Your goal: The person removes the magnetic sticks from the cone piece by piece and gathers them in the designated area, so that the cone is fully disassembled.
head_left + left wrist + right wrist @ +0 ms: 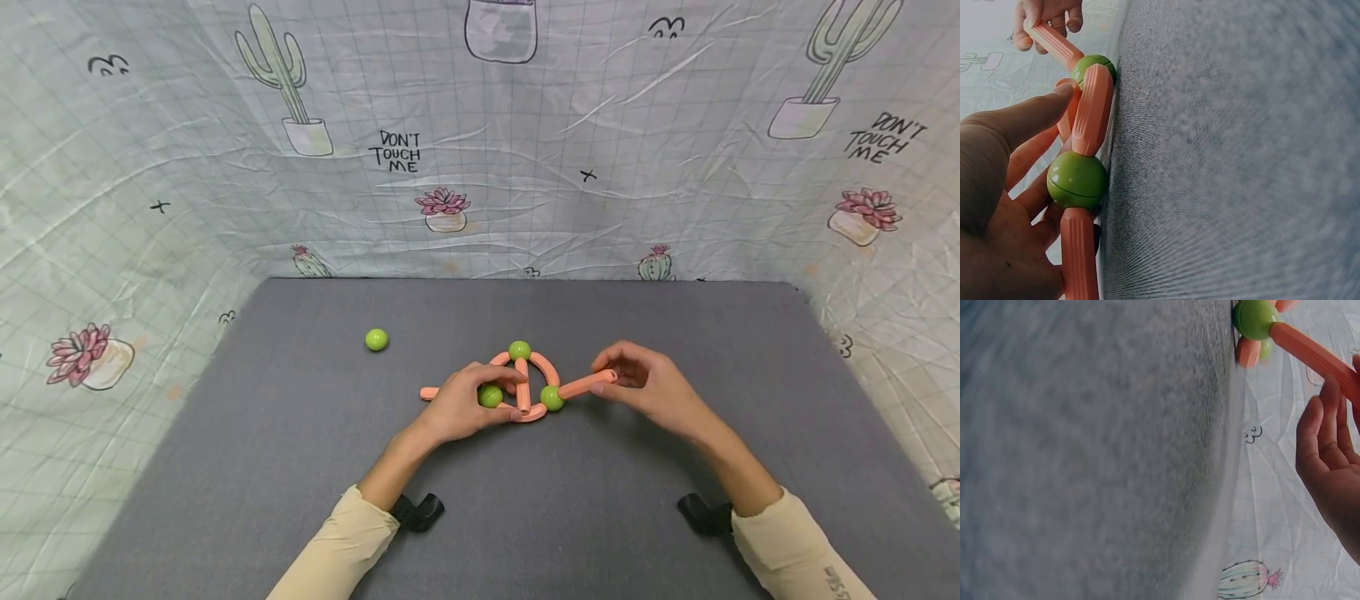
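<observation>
Curved orange pieces (545, 366) and three green balls form a ring on the table. My left hand (459, 406) curls its fingers and thumb round the ring's left side, by the left ball (490, 395). One orange stick (522, 385) runs from the far ball (520, 351) across the ring; another (429, 393) extends out to the left. My right hand (651, 385) pinches the outer end of an orange stick (585, 385), whose inner end meets the right ball (552, 398). In the right wrist view this stick (1313, 351) slants away from the green ball (1255, 319).
A loose green ball (377, 339) lies on the grey table (315, 467), to the far left of the ring. A patterned cloth (510, 225) with cactus drawings hangs behind the table and along both sides.
</observation>
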A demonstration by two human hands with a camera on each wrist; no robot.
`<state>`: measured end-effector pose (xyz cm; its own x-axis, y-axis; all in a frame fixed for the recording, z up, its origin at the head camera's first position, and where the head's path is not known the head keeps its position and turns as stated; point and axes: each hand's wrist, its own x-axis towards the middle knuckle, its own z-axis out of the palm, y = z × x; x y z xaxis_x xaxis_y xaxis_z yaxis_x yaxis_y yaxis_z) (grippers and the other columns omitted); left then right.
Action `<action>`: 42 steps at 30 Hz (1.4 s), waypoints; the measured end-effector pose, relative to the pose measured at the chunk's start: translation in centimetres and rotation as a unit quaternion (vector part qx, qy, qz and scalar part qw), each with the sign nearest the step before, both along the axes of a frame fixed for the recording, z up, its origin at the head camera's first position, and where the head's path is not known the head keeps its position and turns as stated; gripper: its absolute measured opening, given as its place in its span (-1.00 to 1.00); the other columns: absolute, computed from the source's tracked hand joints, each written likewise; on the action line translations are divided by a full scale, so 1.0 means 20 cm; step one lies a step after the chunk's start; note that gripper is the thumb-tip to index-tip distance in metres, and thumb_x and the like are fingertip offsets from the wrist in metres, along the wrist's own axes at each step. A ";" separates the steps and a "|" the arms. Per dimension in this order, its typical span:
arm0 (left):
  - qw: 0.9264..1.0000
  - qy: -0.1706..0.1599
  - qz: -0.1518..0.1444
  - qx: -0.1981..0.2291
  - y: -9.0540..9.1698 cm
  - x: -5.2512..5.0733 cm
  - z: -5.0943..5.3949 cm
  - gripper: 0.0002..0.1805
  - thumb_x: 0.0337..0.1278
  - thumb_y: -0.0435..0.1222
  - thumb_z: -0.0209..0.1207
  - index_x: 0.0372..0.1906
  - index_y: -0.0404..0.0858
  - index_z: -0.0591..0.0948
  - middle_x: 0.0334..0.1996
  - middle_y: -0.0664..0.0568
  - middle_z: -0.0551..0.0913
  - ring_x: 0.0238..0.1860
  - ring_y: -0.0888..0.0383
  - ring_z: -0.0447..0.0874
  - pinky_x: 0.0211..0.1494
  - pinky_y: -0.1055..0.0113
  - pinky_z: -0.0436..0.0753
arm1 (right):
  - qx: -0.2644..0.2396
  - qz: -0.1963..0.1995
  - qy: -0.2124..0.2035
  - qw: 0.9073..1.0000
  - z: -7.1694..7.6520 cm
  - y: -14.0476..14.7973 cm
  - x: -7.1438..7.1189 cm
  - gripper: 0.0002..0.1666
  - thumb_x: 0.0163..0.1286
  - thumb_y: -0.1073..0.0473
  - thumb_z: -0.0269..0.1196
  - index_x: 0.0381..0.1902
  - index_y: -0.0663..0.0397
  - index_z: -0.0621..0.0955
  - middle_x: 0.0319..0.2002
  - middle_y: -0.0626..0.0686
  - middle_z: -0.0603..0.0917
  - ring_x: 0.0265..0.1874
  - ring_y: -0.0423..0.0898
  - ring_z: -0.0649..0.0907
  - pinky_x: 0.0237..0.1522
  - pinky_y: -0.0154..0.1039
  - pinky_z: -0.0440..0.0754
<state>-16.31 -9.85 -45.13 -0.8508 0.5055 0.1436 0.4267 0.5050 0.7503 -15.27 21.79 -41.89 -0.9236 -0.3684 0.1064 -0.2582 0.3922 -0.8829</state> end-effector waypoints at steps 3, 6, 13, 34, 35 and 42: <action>1.000 -0.004 -0.001 0.001 0.00 0.00 0.00 -0.50 0.08 -0.16 0.55 0.18 -0.03 0.73 -0.06 0.14 0.81 -0.05 0.16 0.58 0.12 0.25 0.57 | -0.001 0.010 -0.011 1.000 -0.01 0.02 0.00 -0.70 0.38 0.21 0.44 0.01 0.16 0.65 -0.11 0.14 0.67 -0.31 -0.22 0.70 -0.23 -0.32 0.71; 1.000 -0.010 0.001 0.000 0.00 0.00 0.00 -0.50 0.09 -0.17 0.54 0.18 -0.02 0.73 -0.05 0.14 0.80 -0.04 0.17 0.57 0.12 0.25 0.58 | 0.001 0.019 -0.021 1.000 -0.01 0.04 0.00 -0.72 0.39 0.21 0.44 0.00 0.14 0.65 -0.12 0.14 0.67 -0.32 -0.22 0.70 -0.23 -0.32 0.71; 1.000 -0.018 0.004 0.004 0.00 -0.01 -0.01 -0.50 0.10 -0.19 0.54 0.18 -0.02 0.73 -0.04 0.14 0.79 0.00 0.16 0.58 0.18 0.22 0.56 | 0.028 0.026 -0.036 0.999 -0.02 0.06 -0.01 -0.68 0.35 0.22 0.46 0.00 0.18 0.66 -0.11 0.18 0.70 -0.31 -0.18 0.69 -0.23 -0.34 0.70; 1.000 -0.027 -0.003 0.007 -0.02 0.00 -0.01 -0.47 0.16 -0.20 0.50 0.26 -0.01 0.69 0.02 0.13 0.79 0.04 0.15 0.58 0.13 0.28 0.58 | 0.090 0.047 -0.054 0.993 -0.07 0.09 -0.03 -0.66 0.30 0.31 0.47 0.00 0.26 0.67 -0.11 0.17 0.74 -0.22 -0.22 0.72 -0.19 -0.34 0.70; 1.000 -0.027 -0.003 0.007 -0.02 0.00 -0.01 -0.47 0.17 -0.19 0.49 0.27 -0.01 0.69 0.02 0.13 0.79 0.04 0.15 0.58 0.13 0.28 0.58 | 0.093 0.047 -0.056 0.993 -0.07 0.10 -0.04 -0.65 0.30 0.30 0.48 0.01 0.26 0.67 -0.11 0.16 0.74 -0.21 -0.22 0.72 -0.18 -0.34 0.70; 1.000 -0.026 -0.007 0.011 -0.01 0.00 -0.01 -0.54 0.16 -0.20 0.50 0.19 -0.01 0.72 -0.03 0.13 0.78 0.00 0.17 0.56 0.13 0.29 0.55 | 0.103 0.046 -0.061 0.992 -0.08 0.10 -0.04 -0.65 0.29 0.28 0.49 0.01 0.23 0.69 -0.09 0.15 0.76 -0.18 -0.19 0.73 -0.14 -0.34 0.71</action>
<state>-16.39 -10.11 -45.33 -0.8505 0.5143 0.1102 0.3929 0.4819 0.7832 -16.10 23.70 -43.39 -0.8866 -0.4536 -0.0902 -0.1973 0.5474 -0.8133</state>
